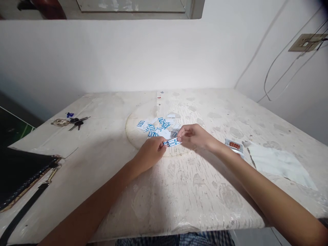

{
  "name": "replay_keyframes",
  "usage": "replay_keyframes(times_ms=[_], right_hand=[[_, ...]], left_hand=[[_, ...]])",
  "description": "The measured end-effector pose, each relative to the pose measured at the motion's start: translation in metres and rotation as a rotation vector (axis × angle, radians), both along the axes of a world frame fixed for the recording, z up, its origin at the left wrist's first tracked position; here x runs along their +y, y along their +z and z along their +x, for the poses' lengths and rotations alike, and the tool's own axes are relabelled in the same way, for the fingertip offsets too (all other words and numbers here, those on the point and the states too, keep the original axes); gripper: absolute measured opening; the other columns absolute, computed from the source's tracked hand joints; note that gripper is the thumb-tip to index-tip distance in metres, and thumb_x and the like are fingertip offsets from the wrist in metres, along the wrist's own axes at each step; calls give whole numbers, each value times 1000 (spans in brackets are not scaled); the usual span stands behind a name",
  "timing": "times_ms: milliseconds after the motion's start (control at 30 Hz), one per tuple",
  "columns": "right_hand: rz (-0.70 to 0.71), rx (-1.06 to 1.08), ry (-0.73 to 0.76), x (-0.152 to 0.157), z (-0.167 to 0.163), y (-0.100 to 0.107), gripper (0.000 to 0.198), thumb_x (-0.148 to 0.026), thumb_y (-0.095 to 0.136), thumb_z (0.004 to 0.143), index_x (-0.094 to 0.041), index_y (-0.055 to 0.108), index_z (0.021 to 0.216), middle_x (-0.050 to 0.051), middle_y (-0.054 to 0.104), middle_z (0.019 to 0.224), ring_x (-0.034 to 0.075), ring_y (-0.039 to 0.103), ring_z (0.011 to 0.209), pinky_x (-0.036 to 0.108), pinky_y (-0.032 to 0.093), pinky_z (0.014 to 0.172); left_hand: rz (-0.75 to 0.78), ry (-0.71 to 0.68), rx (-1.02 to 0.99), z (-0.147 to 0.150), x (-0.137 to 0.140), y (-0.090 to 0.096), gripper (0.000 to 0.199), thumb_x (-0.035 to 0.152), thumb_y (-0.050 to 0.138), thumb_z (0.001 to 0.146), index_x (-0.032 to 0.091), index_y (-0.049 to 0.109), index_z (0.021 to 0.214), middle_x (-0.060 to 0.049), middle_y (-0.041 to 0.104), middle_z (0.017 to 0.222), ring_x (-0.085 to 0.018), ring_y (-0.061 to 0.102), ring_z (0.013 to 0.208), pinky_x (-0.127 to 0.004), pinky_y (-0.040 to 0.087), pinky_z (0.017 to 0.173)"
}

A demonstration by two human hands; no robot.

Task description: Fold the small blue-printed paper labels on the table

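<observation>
Between my two hands is a small white paper strip (172,142) with blue printed outlines, held above the table (179,191). My left hand (151,150) is closed and pinches its left end between thumb and finger. The right end is pinched by the fingertips of my right hand (194,136). Just beyond my hands lies a loose pile of white paper pieces (153,129) with blue printing, some overlapping. A plain white slip (171,116) lies at the far side of that pile.
Keys (77,122) lie at the left, near a small blue object (70,114). A black bag (23,174) with a strap sits at the left edge. To the right are a small packet (234,146) with reddish-brown contents and a pale cloth (280,164). Cables hang from a wall socket (306,43).
</observation>
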State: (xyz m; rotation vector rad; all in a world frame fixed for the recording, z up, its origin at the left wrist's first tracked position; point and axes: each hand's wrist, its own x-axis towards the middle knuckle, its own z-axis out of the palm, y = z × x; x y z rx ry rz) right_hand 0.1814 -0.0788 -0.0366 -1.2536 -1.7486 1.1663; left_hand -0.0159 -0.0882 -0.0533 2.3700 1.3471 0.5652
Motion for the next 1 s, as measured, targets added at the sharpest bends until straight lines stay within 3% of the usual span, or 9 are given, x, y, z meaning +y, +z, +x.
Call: replay_keyframes(times_ms=[200,400,533,667,767,1000], right_hand=[[-17,-55,-2,0,-5,-11,10,-23,62,67,-15,57,67,1,56,60,10,47,51,24,35,47],[-117,56,-9,-5,-8,-10,14,-24,63,67,-17,51,65,-4,48,48,6,38,39,21,26,37],[-106,24,7,-5,0,6,13,-25,64,65,-16,55,64,0,54,53,9,47,46,23,32,41],[-37,-9,-70,0,8,16,16,-28,66,64,-15,56,65,0,56,53,12,52,53,25,40,50],[19,17,-89,4,7,8,12,-25,63,66,-15,57,67,1,58,59,12,54,56,26,42,56],[50,57,-29,1,-8,-16,10,-24,55,72,-15,60,74,2,57,64,11,50,56,26,39,53]], left_hand=[[29,-19,28,0,-2,1,19,17,36,79,18,55,75,0,49,63,-13,43,60,-26,29,54],[49,-16,59,0,-4,2,21,15,35,80,17,56,76,-1,51,65,-15,45,63,-27,30,56],[78,-25,80,1,-3,2,20,16,34,82,17,52,73,-2,52,67,-15,47,66,-27,31,59],[87,-24,101,0,-3,1,19,16,35,82,18,50,71,-2,53,68,-16,48,67,-27,32,60],[78,-13,97,0,-3,1,18,17,35,82,18,49,72,-1,51,65,-15,48,65,-27,32,58],[8,20,-46,-1,-3,-4,14,19,40,80,19,44,93,1,52,70,-14,49,63,-27,36,58]])
